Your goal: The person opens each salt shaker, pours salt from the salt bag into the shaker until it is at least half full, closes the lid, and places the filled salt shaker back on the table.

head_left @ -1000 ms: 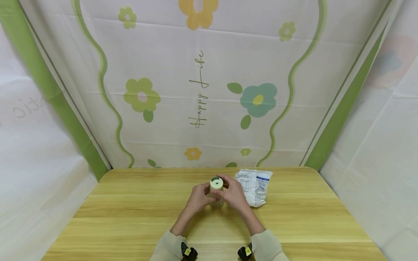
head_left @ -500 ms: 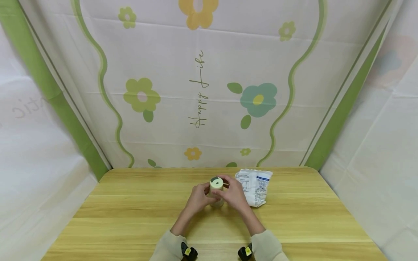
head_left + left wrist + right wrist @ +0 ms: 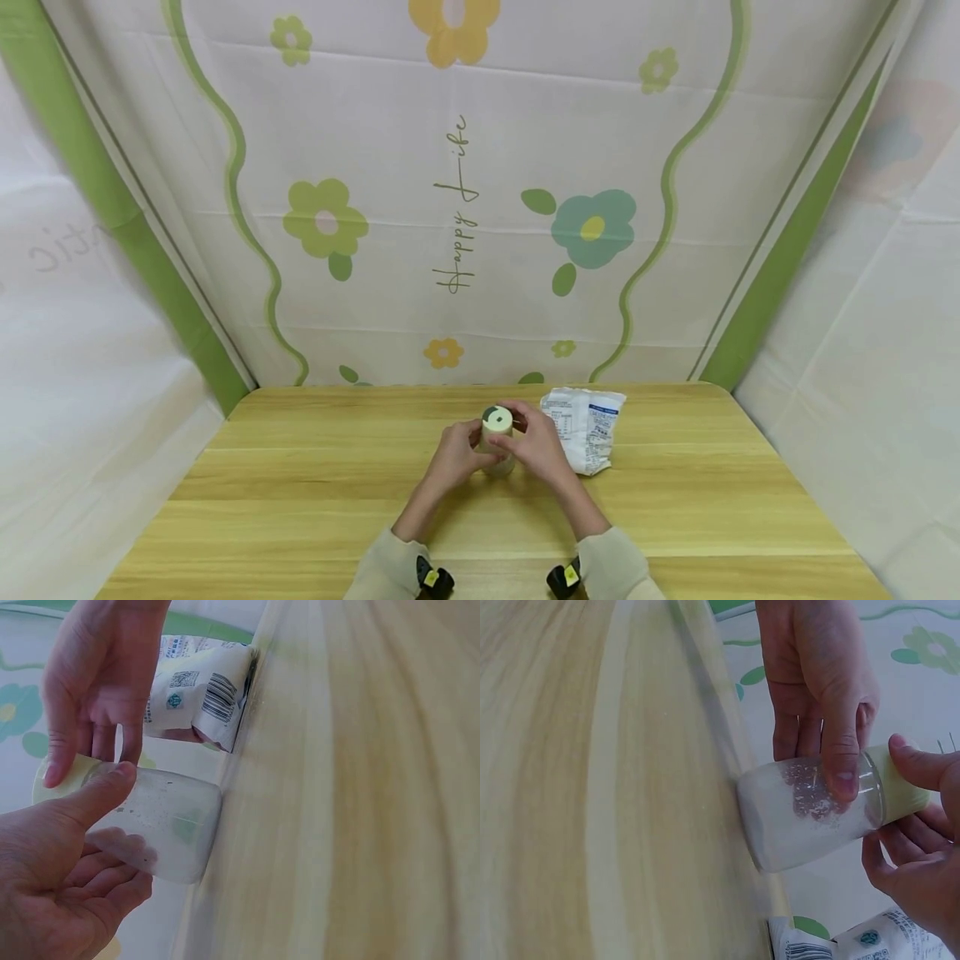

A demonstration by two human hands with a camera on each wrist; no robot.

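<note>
A clear seasoning jar stands upright on the table, with white powder or grains clinging inside its wall. Its pale yellow-green lid carries a dark grey patch and a small dark mark on top. My left hand grips the jar's body, thumb on the near side and fingers round the other. With thumb and fingers my right hand holds the lid from the right. In the left wrist view the jar's body shows below both hands, while the lid is partly hidden.
A crumpled white packet with printed labels and a barcode lies just right of my right hand. The wooden table ends at a flowered cloth wall behind. Cloth also hangs at both sides.
The lid has turned slightly counterclockwise seen from above; its dark patch has shifted left. My right fingers shift slightly at the lid. The left hand, jar body and packet stay put.
</note>
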